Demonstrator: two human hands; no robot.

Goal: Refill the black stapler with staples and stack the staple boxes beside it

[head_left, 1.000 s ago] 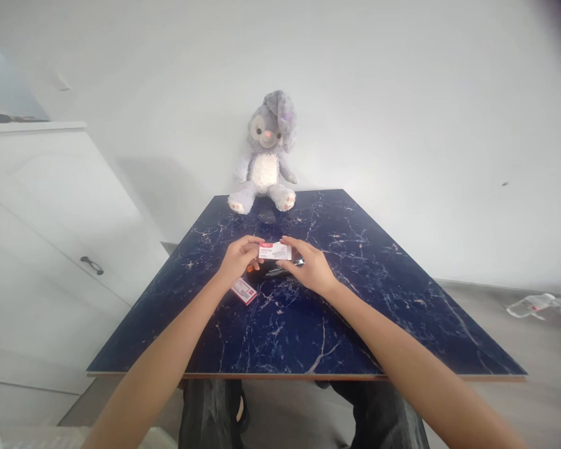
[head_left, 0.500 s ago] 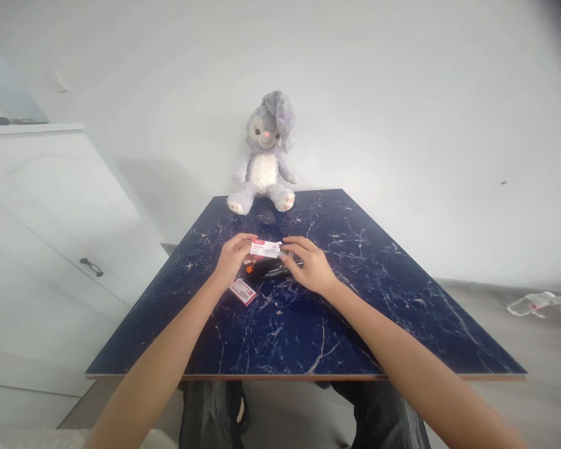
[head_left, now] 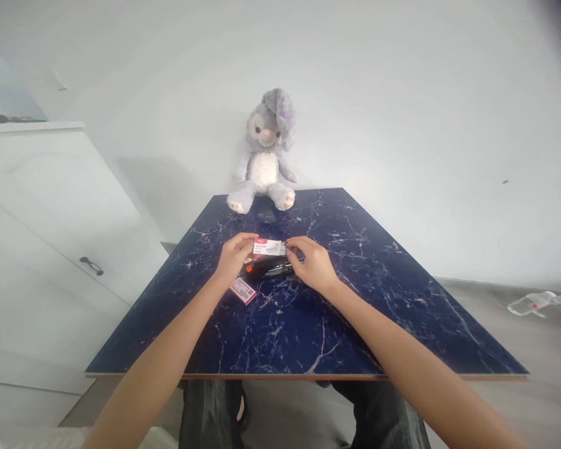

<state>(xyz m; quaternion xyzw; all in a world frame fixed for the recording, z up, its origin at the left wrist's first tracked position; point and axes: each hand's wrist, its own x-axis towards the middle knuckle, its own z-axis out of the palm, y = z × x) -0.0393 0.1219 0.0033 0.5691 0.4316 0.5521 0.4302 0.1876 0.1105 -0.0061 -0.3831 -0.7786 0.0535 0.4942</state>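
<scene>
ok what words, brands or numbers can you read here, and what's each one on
None reads clearly.
Held box: red-and-white label, print too small and blurred.
Second box: print too small to read.
Clear plastic at right: red marks, too blurred to tell if lettering.

White small carton [head_left: 267, 247] with red print, grey strip [head_left: 283, 248] at its right end; black stapler [head_left: 262, 270], orange at left; navy tabletop [head_left: 355, 299], white marble veining; far, lilac-grey plush rabbit [head_left: 254, 192], cream-bellied.
</scene>
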